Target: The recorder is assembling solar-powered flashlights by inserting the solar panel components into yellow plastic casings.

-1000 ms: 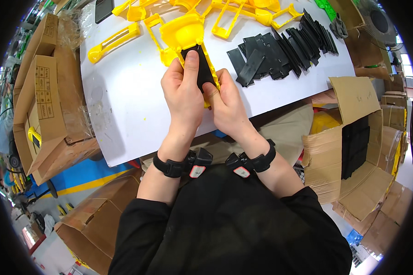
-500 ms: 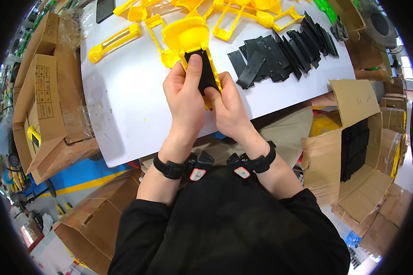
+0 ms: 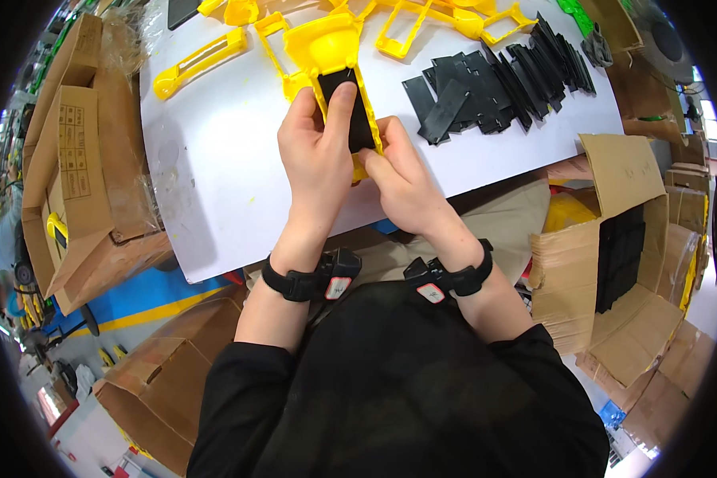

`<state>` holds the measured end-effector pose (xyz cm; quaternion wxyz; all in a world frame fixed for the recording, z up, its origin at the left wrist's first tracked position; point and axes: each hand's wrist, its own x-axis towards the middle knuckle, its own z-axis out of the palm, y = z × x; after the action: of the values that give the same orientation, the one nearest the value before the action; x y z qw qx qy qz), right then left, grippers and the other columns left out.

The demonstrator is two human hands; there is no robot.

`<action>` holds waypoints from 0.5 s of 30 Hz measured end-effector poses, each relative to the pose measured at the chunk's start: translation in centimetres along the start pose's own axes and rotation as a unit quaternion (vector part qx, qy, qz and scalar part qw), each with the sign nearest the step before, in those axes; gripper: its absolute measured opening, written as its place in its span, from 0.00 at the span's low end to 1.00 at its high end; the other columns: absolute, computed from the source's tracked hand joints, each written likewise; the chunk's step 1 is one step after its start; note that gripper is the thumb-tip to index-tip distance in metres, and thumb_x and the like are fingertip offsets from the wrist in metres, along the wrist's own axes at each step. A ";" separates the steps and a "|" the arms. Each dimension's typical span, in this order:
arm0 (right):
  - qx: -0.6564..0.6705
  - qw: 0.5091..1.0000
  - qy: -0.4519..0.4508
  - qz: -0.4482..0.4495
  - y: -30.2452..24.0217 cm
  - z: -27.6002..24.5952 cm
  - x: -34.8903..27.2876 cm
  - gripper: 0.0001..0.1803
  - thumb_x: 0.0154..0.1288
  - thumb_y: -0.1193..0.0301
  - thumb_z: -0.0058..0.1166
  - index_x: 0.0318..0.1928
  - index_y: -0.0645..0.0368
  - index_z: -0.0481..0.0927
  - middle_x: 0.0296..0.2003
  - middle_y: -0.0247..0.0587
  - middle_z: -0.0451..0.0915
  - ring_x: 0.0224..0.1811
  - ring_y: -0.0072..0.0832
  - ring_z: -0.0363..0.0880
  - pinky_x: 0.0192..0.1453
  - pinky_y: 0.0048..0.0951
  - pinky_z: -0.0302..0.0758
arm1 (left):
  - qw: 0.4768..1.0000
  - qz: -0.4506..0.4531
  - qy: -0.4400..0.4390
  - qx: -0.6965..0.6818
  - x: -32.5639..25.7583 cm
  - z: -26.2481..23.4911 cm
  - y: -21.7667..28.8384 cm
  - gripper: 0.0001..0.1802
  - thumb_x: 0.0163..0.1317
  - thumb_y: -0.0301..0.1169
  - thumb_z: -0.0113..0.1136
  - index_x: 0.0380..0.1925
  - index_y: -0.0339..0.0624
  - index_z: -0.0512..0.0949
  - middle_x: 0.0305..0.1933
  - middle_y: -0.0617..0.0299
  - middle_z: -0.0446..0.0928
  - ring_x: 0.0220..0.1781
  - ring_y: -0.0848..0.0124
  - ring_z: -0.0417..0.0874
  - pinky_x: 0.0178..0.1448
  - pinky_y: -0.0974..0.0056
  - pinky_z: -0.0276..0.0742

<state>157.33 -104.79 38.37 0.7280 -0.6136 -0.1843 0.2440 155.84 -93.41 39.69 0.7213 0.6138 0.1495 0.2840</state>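
Both hands hold one yellow plastic part [image 3: 320,41] with a wide, scooped far end, above the near side of the white table. A flat black strip [image 3: 360,130] lies in its long frame. My left hand [image 3: 315,147] is closed round the left side, its thumb pressed on the strip. My right hand [image 3: 406,179] grips the near right edge, with thumb and fingers closed together. Loose black strips [image 3: 474,92] lie in a pile to the right. Several more yellow parts, among them a long slotted one [image 3: 201,64], lie beyond the hands.
The white table [image 3: 239,175] ends just in front of me. An open cardboard box [image 3: 562,271] holding black pieces stands at right. Another carton [image 3: 76,175] with a yellow part inside is at left, and a brown box [image 3: 167,382] sits below it.
My right hand has shifted slightly on the part's near edge, its thumb off the black strip's face. My left thumb has slid a little to the right on the strip.
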 end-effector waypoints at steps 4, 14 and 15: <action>0.104 0.985 -0.086 0.103 -1.7 -1.1 -0.8 0.13 0.74 0.71 0.40 0.53 0.66 0.64 0.45 0.43 0.74 0.50 0.23 0.73 0.54 0.26 0.72 | 0.999 -0.041 -0.030 0.009 0.9 -0.7 0.8 0.12 0.67 0.33 0.59 0.32 0.33 0.76 0.25 0.70 0.75 0.27 0.86 0.70 0.31 0.76 0.67; 0.105 0.988 -0.087 0.074 -2.1 -2.0 -0.5 0.24 0.63 0.69 0.62 0.53 0.65 0.66 0.43 0.37 0.75 0.44 0.19 0.75 0.50 0.25 0.75 | 0.963 -0.128 -0.236 0.016 -1.8 -3.3 2.8 0.16 0.69 0.33 0.53 0.50 0.32 0.73 0.43 0.59 0.77 0.44 0.75 0.76 0.48 0.67 0.75; 0.081 0.989 -0.097 0.080 -2.8 -2.1 -0.7 0.22 0.65 0.69 0.59 0.53 0.65 0.66 0.43 0.36 0.75 0.43 0.19 0.75 0.49 0.25 0.75 | 0.957 -0.141 -0.254 0.013 -2.0 -3.6 2.9 0.13 0.68 0.30 0.55 0.48 0.32 0.73 0.43 0.59 0.77 0.43 0.75 0.77 0.47 0.68 0.75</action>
<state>158.30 -107.21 40.75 0.7320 -0.5391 -0.1839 0.3739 151.56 -91.51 41.55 0.7600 0.6478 0.0499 0.0120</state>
